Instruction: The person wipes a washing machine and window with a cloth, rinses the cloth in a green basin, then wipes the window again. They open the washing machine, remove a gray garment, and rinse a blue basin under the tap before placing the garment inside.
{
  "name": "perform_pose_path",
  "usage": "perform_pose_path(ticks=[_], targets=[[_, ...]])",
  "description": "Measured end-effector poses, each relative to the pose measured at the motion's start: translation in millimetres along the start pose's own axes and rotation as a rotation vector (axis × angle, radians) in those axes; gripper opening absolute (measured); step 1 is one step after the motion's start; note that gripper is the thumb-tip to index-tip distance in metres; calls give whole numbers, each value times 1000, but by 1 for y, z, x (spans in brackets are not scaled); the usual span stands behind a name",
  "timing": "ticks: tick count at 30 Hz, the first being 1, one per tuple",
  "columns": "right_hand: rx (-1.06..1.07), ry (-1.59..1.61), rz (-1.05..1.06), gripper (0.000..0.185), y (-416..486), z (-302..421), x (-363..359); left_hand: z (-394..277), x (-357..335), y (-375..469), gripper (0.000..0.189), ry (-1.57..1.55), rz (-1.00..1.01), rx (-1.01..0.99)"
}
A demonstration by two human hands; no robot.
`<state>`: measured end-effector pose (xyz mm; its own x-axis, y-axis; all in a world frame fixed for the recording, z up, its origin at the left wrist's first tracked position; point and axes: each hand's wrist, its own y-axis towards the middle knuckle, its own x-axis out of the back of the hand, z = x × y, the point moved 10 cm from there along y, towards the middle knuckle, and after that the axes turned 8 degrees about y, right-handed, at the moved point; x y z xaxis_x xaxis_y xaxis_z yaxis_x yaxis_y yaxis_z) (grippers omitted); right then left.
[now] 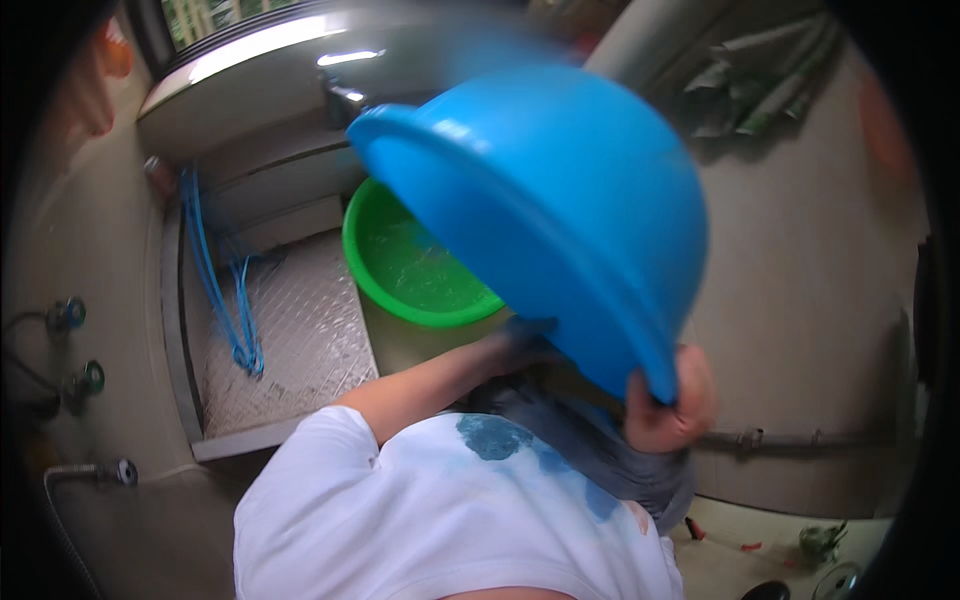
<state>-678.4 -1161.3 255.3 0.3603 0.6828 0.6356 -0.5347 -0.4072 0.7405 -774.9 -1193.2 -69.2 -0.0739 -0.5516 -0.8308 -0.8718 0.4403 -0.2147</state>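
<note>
A big blue plastic basin point(600, 172) is tilted on its side, its open mouth turned down to the left. My right hand point(675, 405) grips the basin's rim at the lower right, thumb on the inner side. In shadow under the mouth, my left hand point(531, 336) is blurred; whether its fingers touch the basin I cannot tell. Partly hidden behind the blue basin stands a green plastic basin point(420, 315) with water in it.
A ridged washboard slab point(300, 322) lies left of the green basin, with blue clothes hangers point(225, 300) above it. A tap point(341, 97) is on the back wall. Valves point(75, 311) and a metal hose point(56, 517) line the left wall. A pipe point(795, 441) runs low at right.
</note>
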Motion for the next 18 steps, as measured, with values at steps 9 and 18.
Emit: perform_pose_path(ticks=[9,18], targets=[[-139,-47,-180,13,-47,-52,35,-29,29,-88,46,974,103,193],[-186,-24,-186,14,-53,-83,32,-152,111,-165,47,1190,-596,-287]])
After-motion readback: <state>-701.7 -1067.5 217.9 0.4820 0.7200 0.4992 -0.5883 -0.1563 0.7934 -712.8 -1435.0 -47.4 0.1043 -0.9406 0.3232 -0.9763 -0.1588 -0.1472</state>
